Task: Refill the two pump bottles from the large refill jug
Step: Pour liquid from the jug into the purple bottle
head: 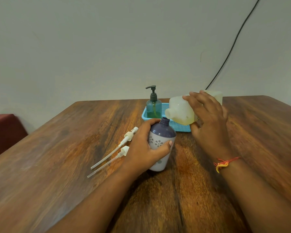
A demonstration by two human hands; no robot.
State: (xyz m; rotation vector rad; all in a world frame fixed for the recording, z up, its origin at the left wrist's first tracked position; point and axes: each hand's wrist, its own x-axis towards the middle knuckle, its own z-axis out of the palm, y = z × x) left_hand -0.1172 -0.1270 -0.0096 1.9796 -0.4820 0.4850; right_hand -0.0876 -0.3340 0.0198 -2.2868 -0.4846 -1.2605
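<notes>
My left hand [145, 147] grips a white and purple flowered bottle [161, 133] that stands on the table with its neck uncapped. My right hand [207, 118] holds the large translucent refill jug [180, 110] tipped to the left, its open spout just above and right of the bottle's neck. Pale yellowish liquid shows low in the jug. A teal pump bottle [153, 105] with its dark pump on stands in a blue basket [178, 127] behind. Two white pump heads [124, 145] with long tubes lie left of my left hand.
The wooden table [74, 157] runs to a pale wall at the back. A black cable [232, 46] hangs down the wall behind the jug. A dark red seat [3, 128] sits beyond the table's left edge.
</notes>
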